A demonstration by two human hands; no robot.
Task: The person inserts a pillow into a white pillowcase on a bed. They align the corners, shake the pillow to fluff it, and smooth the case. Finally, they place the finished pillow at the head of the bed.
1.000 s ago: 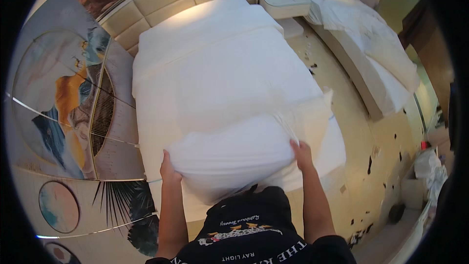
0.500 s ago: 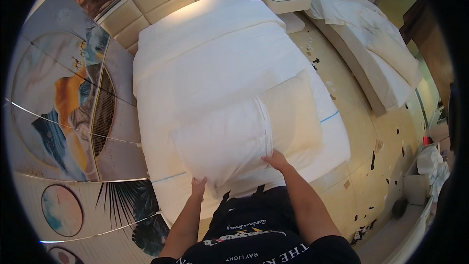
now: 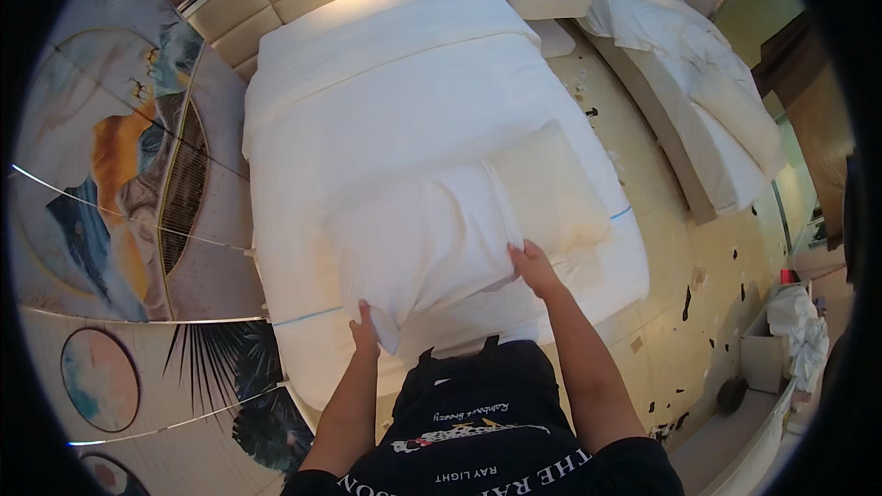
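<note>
Across the near half of the large bed lies a cream pillow [image 3: 558, 186], its left part inside a white pillowcase [image 3: 427, 239]. The bare right part sticks out of the case's mouth. My right hand [image 3: 533, 266] grips the near edge of that mouth, fingers closed on the cloth. At the case's near left corner my left hand [image 3: 365, 324] is closed on the fabric, with a loose tip of cloth hanging beside it. The near edge of the pillowcase is raised a little off the bed.
White bedding [image 3: 386, 119] covers the large bed, with a blue line near its foot. A nightstand [image 3: 542, 2] with a phone stands between it and a second bed [image 3: 684, 92]. Dark scraps [image 3: 686, 303] litter the floor at right. A painted panel [image 3: 110, 174] stands at left.
Both hands have moved slightly up and away from me, lifting the near edge of the pillowcase. The right hand still holds the case's mouth, and the left its corner.
</note>
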